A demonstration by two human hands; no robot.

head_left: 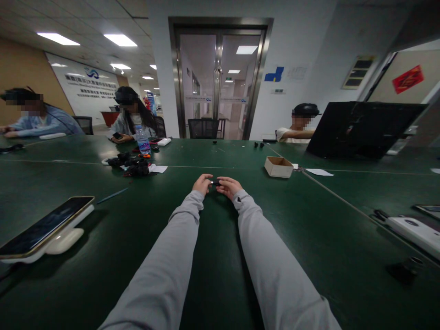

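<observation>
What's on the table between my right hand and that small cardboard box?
Nothing: in the head view, only bare green table lies between the right hand, which pinches a small dark part, and the open cardboard box.

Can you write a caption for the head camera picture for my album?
Left hand and right hand pinch a small black part over a green table, cardboard box nearby.

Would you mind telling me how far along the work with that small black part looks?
Done: nothing finished shows near the hands. In hand: left hand and right hand pinch a small black part between them over the green table. Left: a pile of black parts remains.
</observation>
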